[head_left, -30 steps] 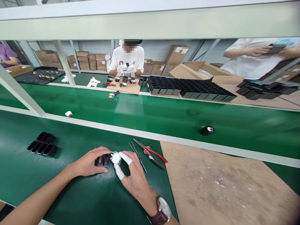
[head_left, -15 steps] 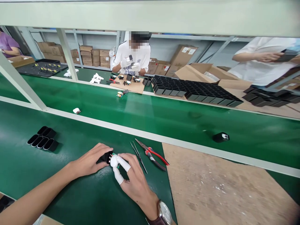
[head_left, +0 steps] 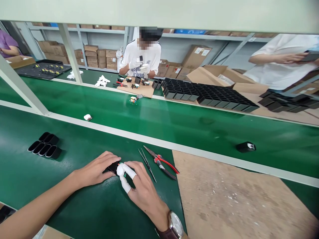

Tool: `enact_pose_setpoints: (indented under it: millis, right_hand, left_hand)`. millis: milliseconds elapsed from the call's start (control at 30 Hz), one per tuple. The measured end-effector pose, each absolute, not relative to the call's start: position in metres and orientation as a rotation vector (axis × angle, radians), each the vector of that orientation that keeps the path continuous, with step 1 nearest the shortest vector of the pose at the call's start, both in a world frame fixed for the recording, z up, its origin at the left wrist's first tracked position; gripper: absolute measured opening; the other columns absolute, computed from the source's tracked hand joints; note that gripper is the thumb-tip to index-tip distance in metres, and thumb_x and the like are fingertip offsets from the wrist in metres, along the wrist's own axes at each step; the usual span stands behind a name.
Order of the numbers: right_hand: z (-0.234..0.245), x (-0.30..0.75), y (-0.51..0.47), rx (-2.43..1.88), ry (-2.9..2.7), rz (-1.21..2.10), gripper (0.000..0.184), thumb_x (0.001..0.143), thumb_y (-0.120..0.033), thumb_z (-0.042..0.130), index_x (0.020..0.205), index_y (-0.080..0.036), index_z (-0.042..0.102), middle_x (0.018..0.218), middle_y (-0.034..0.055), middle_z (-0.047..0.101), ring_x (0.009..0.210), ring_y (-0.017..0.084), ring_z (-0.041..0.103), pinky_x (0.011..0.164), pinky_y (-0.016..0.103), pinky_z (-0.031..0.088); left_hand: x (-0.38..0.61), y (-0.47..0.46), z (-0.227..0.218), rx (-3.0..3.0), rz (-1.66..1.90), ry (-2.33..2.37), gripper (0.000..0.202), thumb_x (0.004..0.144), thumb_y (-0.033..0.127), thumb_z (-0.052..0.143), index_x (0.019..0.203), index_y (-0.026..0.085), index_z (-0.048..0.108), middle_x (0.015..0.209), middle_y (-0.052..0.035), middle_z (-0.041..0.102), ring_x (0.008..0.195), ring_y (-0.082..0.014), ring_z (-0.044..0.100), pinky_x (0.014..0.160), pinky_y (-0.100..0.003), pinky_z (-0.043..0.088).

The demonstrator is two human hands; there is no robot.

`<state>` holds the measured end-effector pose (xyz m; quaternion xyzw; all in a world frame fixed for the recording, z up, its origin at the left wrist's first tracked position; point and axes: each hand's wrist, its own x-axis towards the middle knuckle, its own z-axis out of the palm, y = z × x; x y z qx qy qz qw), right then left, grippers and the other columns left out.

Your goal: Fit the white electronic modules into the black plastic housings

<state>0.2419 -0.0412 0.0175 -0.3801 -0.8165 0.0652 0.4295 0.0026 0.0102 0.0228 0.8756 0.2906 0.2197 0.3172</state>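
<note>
My left hand (head_left: 96, 171) is curled around a small black housing (head_left: 113, 167) on the green bench mat. My right hand (head_left: 139, 187), with white finger cots on thumb and forefinger, pinches a small green circuit board (head_left: 121, 166) at the mouth of that housing. Most of the board is hidden by the fingers. A watch sits on my right wrist.
Tweezers (head_left: 147, 160) and red-handled pliers (head_left: 163, 163) lie just right of my hands, beside a brown board (head_left: 236, 199). Several empty black housings (head_left: 45, 149) stand at left. A black unit (head_left: 245, 146) rides the conveyor. Across it a person in white gloves handles a part.
The circuit board has gone further into the black housing, with my hands closing together. The black unit on the conveyor has drifted to the right. My view has tilted slightly.
</note>
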Motion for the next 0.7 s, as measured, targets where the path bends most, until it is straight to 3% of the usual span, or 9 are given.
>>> enact_pose_setpoints:
  millis: [367, 700]
  right_hand:
    - [0.0207, 0.2450, -0.0417, -0.963, -2.076, 0.220, 0.037, 0.097, -0.006, 0.061, 0.132, -0.020, 0.056, 0.122, 0.0137, 0.066, 0.107, 0.026, 0.064, 0.085, 0.041, 0.063]
    - [0.0213, 0.2460, -0.0422, -0.984, -2.089, 0.204, 0.035, 0.099, -0.008, 0.061, 0.131, -0.021, 0.056, 0.121, 0.0131, 0.067, 0.107, 0.026, 0.064, 0.085, 0.042, 0.063]
  left_hand:
    - [0.0034, 0.0084, 0.0248, 2.359, 0.553, 0.818, 0.049, 0.104, 0.024, 0.065, 0.150, 0.027, 0.049, 0.134, -0.0123, 0.066, 0.130, -0.0297, 0.052, 0.109, -0.050, 0.051]
    - [0.0035, 0.0084, 0.0227, 2.363, 0.547, 0.844, 0.049, 0.103, 0.023, 0.067, 0.149, 0.027, 0.050, 0.131, -0.0100, 0.067, 0.125, -0.0273, 0.051, 0.107, -0.044, 0.052]
